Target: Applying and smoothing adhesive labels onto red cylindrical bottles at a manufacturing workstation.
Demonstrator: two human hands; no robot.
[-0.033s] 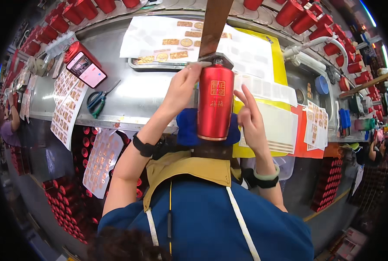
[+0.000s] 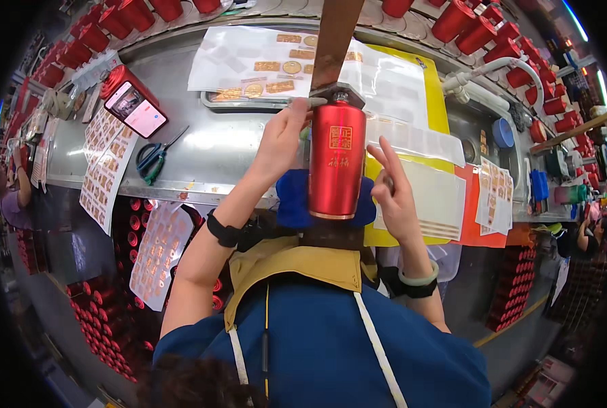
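Observation:
In front of me a glossy red bottle (image 2: pixel 337 173) with gold markings stands tilted against a dark bracket, its clear-topped neck at the far end. Its lower part rests by a blue cloth pad (image 2: pixel 293 200). My left hand (image 2: pixel 281 141) is at the bottle's upper left, fingers drawn together and fingertips at its neck and shoulder; a pale covering shows on one finger. To the right of the bottle is my right hand (image 2: pixel 395 197), just off its side. Its index and middle fingers are stretched out, the others bent, with nothing seen between them.
Gold-label sheets (image 2: pixel 249 58) lie over a metal tray behind. A phone (image 2: pixel 135 109) leans on a red bottle at left, near scissors (image 2: pixel 155 160). A wooden post (image 2: pixel 337 37) rises beyond the bottle. Yellow and white sheets (image 2: pixel 416 200) lie right. Red bottles line the back.
My left hand has eased very slightly left, and the right hand's fingers have shifted and bent a little. The bottle stays where it was.

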